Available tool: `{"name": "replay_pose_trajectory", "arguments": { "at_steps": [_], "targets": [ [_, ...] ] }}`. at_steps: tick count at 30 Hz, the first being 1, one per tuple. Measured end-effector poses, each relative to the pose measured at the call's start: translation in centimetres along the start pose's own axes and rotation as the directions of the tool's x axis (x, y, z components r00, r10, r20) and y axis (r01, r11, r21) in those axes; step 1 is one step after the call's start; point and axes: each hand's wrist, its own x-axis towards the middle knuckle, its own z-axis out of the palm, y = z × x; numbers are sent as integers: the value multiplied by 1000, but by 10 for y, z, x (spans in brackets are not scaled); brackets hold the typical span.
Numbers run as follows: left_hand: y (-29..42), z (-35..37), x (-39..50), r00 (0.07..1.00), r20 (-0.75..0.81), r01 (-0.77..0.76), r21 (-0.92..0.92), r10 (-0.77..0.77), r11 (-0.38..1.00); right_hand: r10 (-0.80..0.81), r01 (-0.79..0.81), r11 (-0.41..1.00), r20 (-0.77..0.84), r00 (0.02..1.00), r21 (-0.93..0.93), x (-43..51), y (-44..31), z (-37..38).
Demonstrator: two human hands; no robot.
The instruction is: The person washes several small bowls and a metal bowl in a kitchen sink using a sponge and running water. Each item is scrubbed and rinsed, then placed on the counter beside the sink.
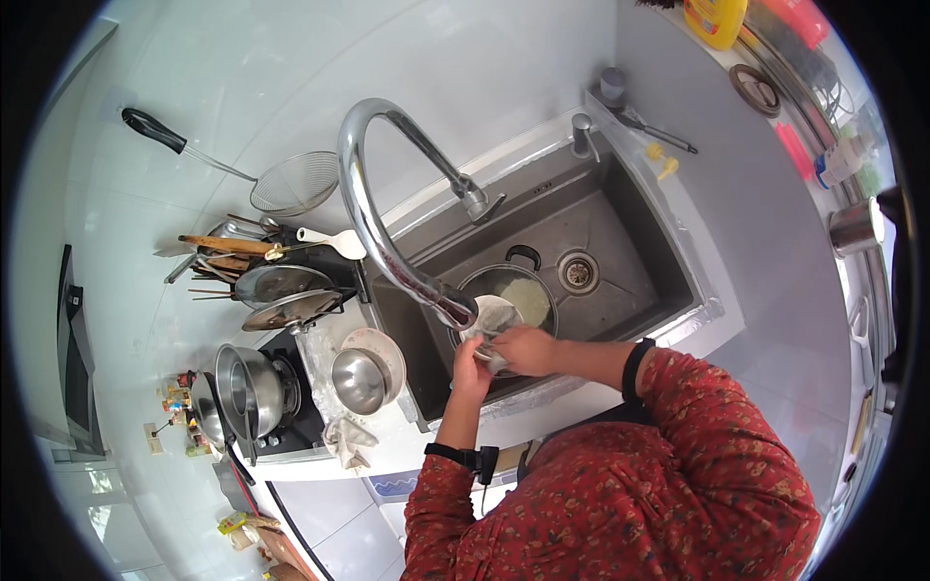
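My left hand (471,370) grips the near rim of a white bowl (488,312), tilted under the spout of the chrome faucet (459,309). My right hand (524,350) is closed on a greyish cloth (495,359) pressed against that bowl. Beneath both hands a metal pot (556,309) with a black handle stands in the dark sink (617,247); cloudy liquid and a pale patch, perhaps suds, show inside it. The pot's near part is hidden by my hands.
Left of the sink, a steel bowl (358,381) rests in a patterned bowl (392,356), with a crumpled rag (349,441) nearby. Beyond are pans (251,392) on the stove and a rack of utensils and lids (283,287). The faucet arches close above my hands.
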Motion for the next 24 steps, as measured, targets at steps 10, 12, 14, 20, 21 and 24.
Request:
{"name": "replay_pose_trajectory", "arguments": {
  "at_steps": [10,12,14,20,21,24],
  "targets": [
    [16,9,-18,997,-19,79,89,-77,993,88,-91,996,200,976,3,0,-2,0],
    [16,9,-21,984,-162,109,248,-70,963,-6,32,976,116,993,-216,0,-2,0],
    [15,9,-22,998,-44,51,194,-43,980,165,-72,957,321,932,-282,0,-4,1],
    [17,16,-22,995,-71,86,164,-75,983,151,-159,986,153,976,39,-2,-5,-1],
    [19,16,-24,994,-68,98,211,-85,973,44,-22,990,158,986,-138,-3,-4,-2],
    [22,18,-31,992,-94,94,103,-84,990,32,-11,992,167,985,-129,-2,-4,-5]
  ]
}}
